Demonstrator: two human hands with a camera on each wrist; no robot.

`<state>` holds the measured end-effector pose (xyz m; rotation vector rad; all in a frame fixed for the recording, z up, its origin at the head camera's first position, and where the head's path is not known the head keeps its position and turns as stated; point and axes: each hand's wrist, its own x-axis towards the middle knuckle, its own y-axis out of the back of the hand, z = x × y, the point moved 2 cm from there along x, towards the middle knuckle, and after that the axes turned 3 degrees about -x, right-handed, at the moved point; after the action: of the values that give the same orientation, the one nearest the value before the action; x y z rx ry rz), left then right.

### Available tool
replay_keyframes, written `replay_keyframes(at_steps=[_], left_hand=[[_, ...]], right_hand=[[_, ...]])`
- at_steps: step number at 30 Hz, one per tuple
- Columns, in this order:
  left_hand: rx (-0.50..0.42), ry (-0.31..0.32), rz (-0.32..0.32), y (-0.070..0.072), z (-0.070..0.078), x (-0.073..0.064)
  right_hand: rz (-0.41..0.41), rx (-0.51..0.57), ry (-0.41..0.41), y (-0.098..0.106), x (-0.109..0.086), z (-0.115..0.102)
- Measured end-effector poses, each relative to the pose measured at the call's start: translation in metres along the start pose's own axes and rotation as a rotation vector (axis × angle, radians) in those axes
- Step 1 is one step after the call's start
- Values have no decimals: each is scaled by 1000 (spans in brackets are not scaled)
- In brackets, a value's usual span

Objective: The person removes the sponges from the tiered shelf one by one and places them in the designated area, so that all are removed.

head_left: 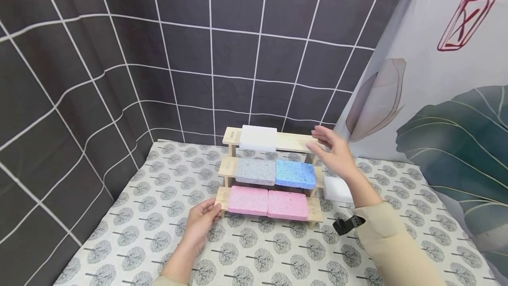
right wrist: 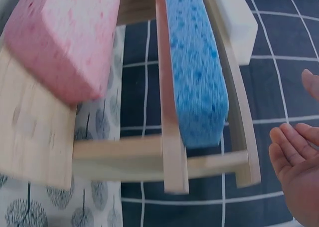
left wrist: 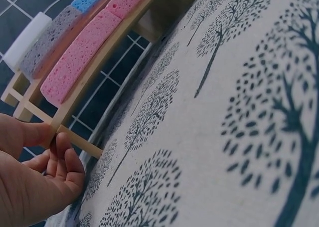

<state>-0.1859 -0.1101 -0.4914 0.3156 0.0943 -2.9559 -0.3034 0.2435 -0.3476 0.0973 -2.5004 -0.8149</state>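
A three-step wooden rack (head_left: 315, 208) stands on the cloth. Its top step carries a white sponge (head_left: 258, 138) on the left, with bare wood to its right. On the middle step sit a grey sponge (head_left: 255, 171) and a blue sponge (head_left: 295, 174), side by side. Two pink sponges fill the bottom step, a left pink sponge (head_left: 248, 200) and a right pink sponge (head_left: 288, 205). My left hand (left wrist: 42, 169) pinches the left end of the bottom step. Beside the top step's right end, my right hand (head_left: 335, 151) holds nothing, its fingers loosely bent.
Right of the rack a second white block (head_left: 336, 190) lies on the cloth, partly covered by my right forearm. A dark gridded curtain (head_left: 234, 52) hangs behind the rack. The tree-patterned cloth (head_left: 158, 220) spreads around it. A black strap (head_left: 349, 224) hangs at my right sleeve.
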Motion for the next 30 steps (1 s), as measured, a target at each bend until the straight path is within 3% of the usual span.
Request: replay_keyframes(at_steps=[16,30], left_hand=[[-31,-27,-29,1,3,-1],[-38,-9,-29,0,2,1]], right_hand=[[-108,-21,9,-40,27,-17],[-243,-178,5,-63,45,-23]])
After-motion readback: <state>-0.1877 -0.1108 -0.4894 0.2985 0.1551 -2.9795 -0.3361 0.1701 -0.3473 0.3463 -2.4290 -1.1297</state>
